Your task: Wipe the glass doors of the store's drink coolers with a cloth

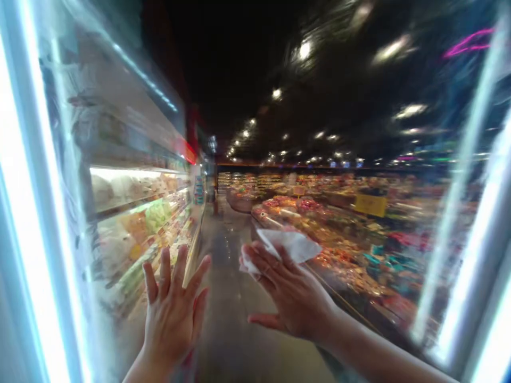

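My left hand [170, 314] is raised with its fingers spread and holds nothing. It seems to rest flat on a smooth, glass-like surface; faint doubled finger edges show beside it. Level with it on the right, my right hand [289, 298] lies flat over a thin white wipe [297, 246], its fingers pressing the sheet against the same surface. One corner of the wipe sticks out past the knuckles to the right, while the part beneath the fingers is hidden. Whether the surface is clear glass or a mirror I cannot tell.
Bright light tubes [35, 202] frame the left side, with more tubes [469, 250] at right. Lit shelves [139, 223] of packaged goods line the left of an aisle floor [227, 255]. Blurred bins of colourful packets [351, 266] and a yellow sign [370, 204] stand right.
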`<state>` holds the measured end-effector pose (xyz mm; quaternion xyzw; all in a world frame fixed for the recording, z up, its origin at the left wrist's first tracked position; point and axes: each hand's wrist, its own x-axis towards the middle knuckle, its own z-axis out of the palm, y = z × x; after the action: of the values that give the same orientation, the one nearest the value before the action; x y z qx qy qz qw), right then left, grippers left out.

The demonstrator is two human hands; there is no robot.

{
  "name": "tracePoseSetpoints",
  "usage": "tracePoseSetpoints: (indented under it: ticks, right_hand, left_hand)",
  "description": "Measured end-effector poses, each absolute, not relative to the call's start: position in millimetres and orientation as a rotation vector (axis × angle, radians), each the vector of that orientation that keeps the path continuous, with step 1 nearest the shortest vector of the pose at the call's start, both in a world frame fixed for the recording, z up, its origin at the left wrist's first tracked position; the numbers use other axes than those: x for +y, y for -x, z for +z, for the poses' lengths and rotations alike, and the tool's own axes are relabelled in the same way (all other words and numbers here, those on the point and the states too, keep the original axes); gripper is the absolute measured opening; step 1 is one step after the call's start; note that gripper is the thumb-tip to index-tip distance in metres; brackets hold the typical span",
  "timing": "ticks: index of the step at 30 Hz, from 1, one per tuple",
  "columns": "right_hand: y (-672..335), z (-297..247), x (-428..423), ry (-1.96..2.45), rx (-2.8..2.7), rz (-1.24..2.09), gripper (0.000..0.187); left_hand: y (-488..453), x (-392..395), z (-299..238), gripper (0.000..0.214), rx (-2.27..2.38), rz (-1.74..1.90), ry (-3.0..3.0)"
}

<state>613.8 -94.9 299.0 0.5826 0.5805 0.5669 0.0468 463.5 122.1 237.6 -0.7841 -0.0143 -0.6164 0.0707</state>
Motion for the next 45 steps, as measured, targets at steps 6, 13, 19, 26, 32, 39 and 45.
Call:
tracePoseSetpoints:
  ticks: [6,13,19,26,32,39,45]
  right_hand:
    - [-597,283,-67,-1.911,1.668,1.823,0.096]
    - [-582,261,-42,-1.926,1.678,1.764,0.092]
    - [-568,251,-22,-1.859,1.694,1.747,0.088]
    - [-563,235,-16,-1.841,1.752,1.709,0.074]
    - [-562,217,-23,-2.214,1.398,1.893,0.090]
    - [-568,197,-39,-2.329,1.287,1.928,0.089]
    - [-585,193,-61,-2.272,1.408,1.831,0.098]
  left_hand:
    - [-457,139,231,0.074,-0.066,-1.851,2.400]
    - [-451,157,224,0.076,-0.035,-1.828,2.444]
    - [-449,171,222,0.079,-0.010,-1.776,2.494]
    - [-448,181,220,0.077,0.033,-1.813,2.494]
    - [-450,180,201,0.080,-0.005,-1.830,2.494]
    - [-448,169,197,0.089,-0.153,-1.827,2.579]
    - [-469,141,207,0.085,0.079,-1.732,2.567]
